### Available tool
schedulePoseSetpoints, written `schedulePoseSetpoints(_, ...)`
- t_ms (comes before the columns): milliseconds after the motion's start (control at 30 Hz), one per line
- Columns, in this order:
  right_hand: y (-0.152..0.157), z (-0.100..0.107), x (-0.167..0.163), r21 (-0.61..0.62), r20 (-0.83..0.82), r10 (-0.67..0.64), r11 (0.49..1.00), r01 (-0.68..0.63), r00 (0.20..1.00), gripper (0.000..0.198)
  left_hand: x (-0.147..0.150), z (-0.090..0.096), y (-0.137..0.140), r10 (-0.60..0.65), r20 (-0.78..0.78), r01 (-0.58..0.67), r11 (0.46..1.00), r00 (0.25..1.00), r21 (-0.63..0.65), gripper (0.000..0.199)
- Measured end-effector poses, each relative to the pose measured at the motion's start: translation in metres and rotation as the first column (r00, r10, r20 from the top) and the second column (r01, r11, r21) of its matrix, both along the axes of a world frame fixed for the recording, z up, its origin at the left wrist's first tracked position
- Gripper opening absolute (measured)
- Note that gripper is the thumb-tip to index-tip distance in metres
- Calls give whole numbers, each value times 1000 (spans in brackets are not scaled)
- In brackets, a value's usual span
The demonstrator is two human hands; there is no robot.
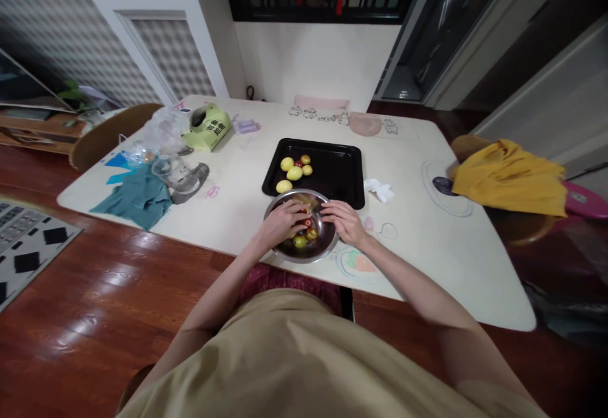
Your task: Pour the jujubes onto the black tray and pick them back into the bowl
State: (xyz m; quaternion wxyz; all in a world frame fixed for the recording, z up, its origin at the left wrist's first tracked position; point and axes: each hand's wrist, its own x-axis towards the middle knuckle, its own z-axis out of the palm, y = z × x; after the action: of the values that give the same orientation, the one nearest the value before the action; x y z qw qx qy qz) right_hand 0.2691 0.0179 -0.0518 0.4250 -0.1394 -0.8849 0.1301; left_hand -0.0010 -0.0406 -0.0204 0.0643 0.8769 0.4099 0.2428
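Observation:
A shiny metal bowl (317, 256) stands at the table's front edge with several small round fruits (299, 240) in it, some green-yellow and some reddish brown. My left hand (286, 220) reaches over the bowl's left side, its fingers and thumb curled about a small reddish fruit that they mostly cover. Across the right rim lies my right hand (346, 221), fingers stretched into the bowl and nothing visible in them. Right behind the bowl is a black baking tray (337, 171). Several yellow oval fruits (294, 173) and a few smaller reddish or brownish ones (305, 159) lie in its left half.
Crumpled white tissue (379, 190) lies right of the tray. To the left are a teal cloth (137, 196), a clear jug (173, 172), plastic bags (164, 128) and a green carton (209, 126). A yellow cloth (510, 180) hangs over a chair at the right.

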Motion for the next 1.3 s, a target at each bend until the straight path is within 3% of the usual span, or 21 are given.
schedulePoseSetpoints(333, 1, 2, 4, 26, 28, -21, 999, 20, 999, 49, 5, 9, -6, 18, 168, -18, 1000, 986, 4, 24)
schedulePoseSetpoints(533, 14, 12, 3, 59, -63, -140, 988, 144, 988, 46, -11, 18, -9, -41, 326, 43, 999, 945, 4, 20)
schedulePoseSetpoints(633, 34, 23, 0, 30, -48, -226, 973, 227, 973, 42, -20, 18, -14, -91, 454, 85, 996, 886, 33, 20)
schedulePoseSetpoints(767, 74, 39, -13, -5, 148, -273, 961, 277, 951, 35, -26, 7, -24, -111, 534, 81, 994, 838, 79, 27)
schedulePoseSetpoints(933, 135, 43, -37, 25, 438, -254, 962, 271, 863, 51, -26, -13, -27, -127, 565, 42, 986, 815, 161, 38)
schedulePoseSetpoints(1067, 175, 40, -60, -14, 603, -234, 953, 303, 763, 65, -25, -16, -27, -131, 574, 48, 986, 808, 159, 40)
schedulePoseSetpoints(1167, 191, 37, -74, -63, 641, -197, 950, 307, 742, 64, -24, -14, -28, -121, 577, 49, 989, 808, 138, 40)
schedulePoseSetpoints(1300, 195, 32, -82, -103, 602, -163, 955, 278, 781, 51, -24, -13, -29, -119, 579, 55, 990, 806, 127, 42)
